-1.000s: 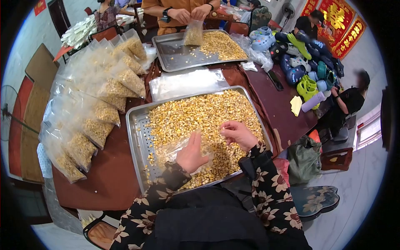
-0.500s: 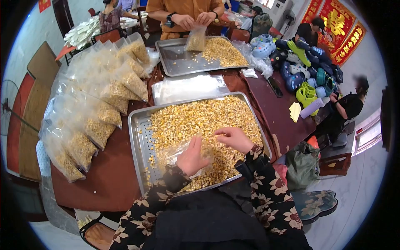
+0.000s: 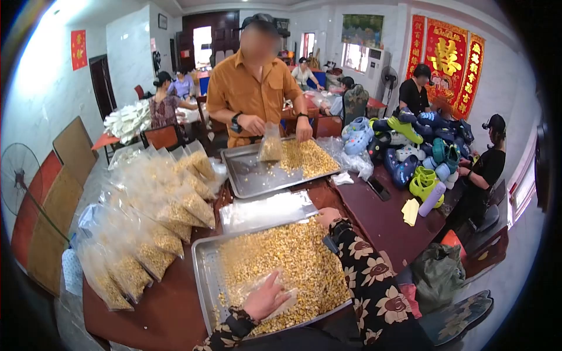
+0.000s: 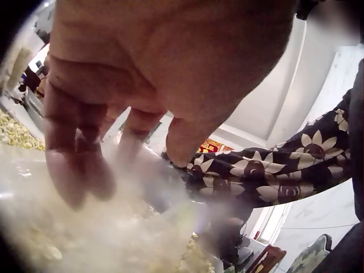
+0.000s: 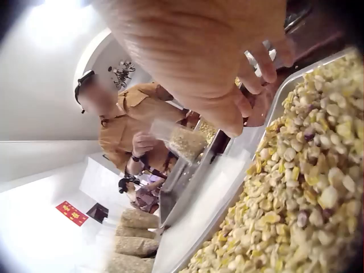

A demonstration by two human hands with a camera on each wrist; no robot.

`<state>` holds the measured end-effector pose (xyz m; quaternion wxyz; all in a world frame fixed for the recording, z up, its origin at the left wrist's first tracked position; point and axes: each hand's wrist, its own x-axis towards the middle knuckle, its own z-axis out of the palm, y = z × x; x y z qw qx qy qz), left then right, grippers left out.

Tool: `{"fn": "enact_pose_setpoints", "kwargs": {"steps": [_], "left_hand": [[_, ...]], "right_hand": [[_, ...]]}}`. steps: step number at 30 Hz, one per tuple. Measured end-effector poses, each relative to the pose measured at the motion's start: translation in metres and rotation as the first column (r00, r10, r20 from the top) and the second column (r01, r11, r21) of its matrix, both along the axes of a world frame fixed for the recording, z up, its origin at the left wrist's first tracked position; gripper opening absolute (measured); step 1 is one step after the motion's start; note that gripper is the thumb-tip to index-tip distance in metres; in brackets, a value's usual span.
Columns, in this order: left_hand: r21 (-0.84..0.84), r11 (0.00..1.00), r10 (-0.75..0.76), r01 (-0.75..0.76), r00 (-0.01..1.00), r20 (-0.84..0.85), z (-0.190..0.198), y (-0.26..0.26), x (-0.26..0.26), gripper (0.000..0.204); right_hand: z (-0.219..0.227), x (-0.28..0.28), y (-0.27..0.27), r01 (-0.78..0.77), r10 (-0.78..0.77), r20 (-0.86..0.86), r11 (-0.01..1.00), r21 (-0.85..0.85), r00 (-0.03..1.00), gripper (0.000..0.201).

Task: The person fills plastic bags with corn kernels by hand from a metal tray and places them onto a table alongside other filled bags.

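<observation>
My left hand [image 3: 264,298] rests on a clear plastic bag [image 3: 287,285] that lies on yellow corn kernels [image 3: 304,257] in the near metal tray [image 3: 202,275]. In the left wrist view the fingers of that hand [image 4: 165,62] extend over the hazy plastic. My right hand [image 3: 329,216] is at the tray's far right corner, beside a stack of flat clear bags [image 3: 269,212]. The right wrist view shows this hand [image 5: 210,62] above the tray rim with loosely bent fingers and nothing visible in them; its fingertips are near the flat bags [image 5: 196,219].
Filled bags [image 3: 155,251] stand in rows on the left. Across the table, a person in orange [image 3: 252,88] holds a bag [image 3: 270,146] over a second tray [image 3: 240,175]. Clogs [image 3: 404,169], a phone [image 3: 379,188] and a purple bottle [image 3: 432,199] are at the right.
My right hand has moved away from above the kernels to the tray's far right corner. The head view has tilted upward. Across the table, the person's one hand has left the bag for the kernels.
</observation>
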<state>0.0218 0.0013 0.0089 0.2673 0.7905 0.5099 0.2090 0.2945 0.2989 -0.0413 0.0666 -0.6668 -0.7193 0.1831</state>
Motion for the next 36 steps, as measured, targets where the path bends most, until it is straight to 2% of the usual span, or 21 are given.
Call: {"fn": "enact_pose_setpoints", "kwargs": {"steps": [2,3,5,7,9,12,13,15,16,17,19,20,21,22,23,25,27,28,30,33,36], "left_hand": [[0.067,0.996,-0.058,0.056,0.998,0.033,0.0,-0.004,-0.001,0.025],[0.073,0.996,-0.061,0.059,0.998,0.026,0.004,-0.004,-0.002,0.025],[0.133,0.981,-0.146,0.144,0.989,0.004,0.009,-0.004,-0.003,0.021],[0.161,0.976,-0.144,0.149,0.989,-0.042,0.016,-0.002,-0.002,0.018],[0.353,0.907,-0.205,0.232,0.972,-0.113,0.015,0.002,-0.002,0.015],[0.364,0.886,-0.269,0.287,0.958,-0.101,0.015,0.006,-0.001,0.012],[0.361,0.887,-0.27,0.286,0.958,-0.097,0.013,0.007,0.0,0.012],[0.402,0.861,-0.317,0.313,0.947,-0.058,0.009,0.008,0.0,0.01],[0.399,0.861,-0.32,0.315,0.946,-0.056,0.008,0.009,0.0,0.01],[0.379,0.859,-0.347,0.345,0.936,-0.065,0.008,0.01,-0.002,0.01],[0.351,0.859,-0.375,0.374,0.925,-0.065,0.011,0.01,-0.004,0.012],[0.374,0.86,-0.332,0.346,0.938,-0.105,0.012,0.01,-0.005,0.012],[0.394,0.862,-0.286,0.319,0.948,-0.14,0.014,0.009,-0.005,0.012],[0.424,0.857,-0.266,0.294,0.956,-0.126,0.017,0.008,-0.006,0.007],[0.427,0.856,-0.257,0.291,0.957,-0.135,0.019,0.009,-0.007,0.007],[0.44,0.858,-0.226,0.266,0.964,-0.142,0.019,0.008,-0.009,0.007],[0.419,0.877,-0.198,0.236,0.971,-0.134,0.018,0.003,-0.011,0.008],[0.439,0.871,-0.186,0.221,0.975,-0.122,0.018,0.003,-0.011,0.009],[0.457,0.866,-0.173,0.205,0.979,-0.111,0.018,0.004,-0.012,0.01],[0.474,0.859,-0.151,0.196,0.98,-0.13,0.019,0.002,-0.013,0.011],[0.468,0.865,-0.127,0.18,0.982,-0.142,0.019,0.001,-0.014,0.011]], "right_hand": [[0.013,-0.01,-0.001,0.026,-0.02,0.085,0.997,-0.072,0.996,0.052],[-0.016,-0.004,0.018,-0.05,0.052,0.141,0.999,-0.017,0.989,0.05],[-0.007,-0.017,0.003,-0.069,0.065,0.149,0.997,0.024,0.987,0.046],[0.004,-0.03,-0.02,-0.088,0.072,0.198,0.993,0.074,0.978,0.044],[0.002,-0.038,-0.034,-0.114,0.082,0.248,0.987,0.114,0.965,0.043],[-0.01,-0.041,-0.053,-0.287,0.2,0.246,0.873,0.395,0.948,0.03],[-0.011,-0.043,-0.059,-0.288,0.201,0.248,0.875,0.39,0.948,0.03],[-0.015,-0.048,-0.07,-0.296,0.239,0.239,0.924,0.242,0.941,0.027],[-0.016,-0.044,-0.076,-0.442,0.354,0.303,0.844,0.304,0.885,0.024],[-0.017,-0.045,-0.08,-0.44,0.352,0.303,0.847,0.3,0.885,0.024],[-0.019,-0.05,-0.091,-0.193,0.24,-0.046,0.867,0.459,0.97,0.02],[-0.018,-0.049,-0.094,-0.094,0.204,-0.331,0.943,0.319,0.921,0.022],[-0.011,-0.05,-0.099,-0.094,0.196,-0.331,0.949,0.301,0.923,0.022],[0.006,-0.053,-0.109,0.027,-0.047,-0.666,0.999,-0.041,0.745,0.024],[0.021,-0.056,-0.122,0.031,-0.379,-0.806,0.911,-0.411,0.456,0.025],[0.053,-0.064,-0.149,-0.124,-0.621,-0.78,0.77,-0.625,0.079,0.024],[0.063,-0.07,-0.171,-0.253,-0.662,-0.733,0.745,-0.618,-0.156,0.023],[0.066,-0.075,-0.181,-0.258,-0.686,-0.712,0.722,-0.642,-0.151,0.023],[0.074,-0.087,-0.196,-0.33,-0.709,-0.636,0.704,-0.628,-0.303,0.023],[0.081,-0.106,-0.217,-0.289,-0.711,-0.632,0.703,-0.65,-0.309,0.024],[0.07,-0.12,-0.233,-0.23,-0.634,-0.73,0.773,-0.591,-0.254,0.024]]}}
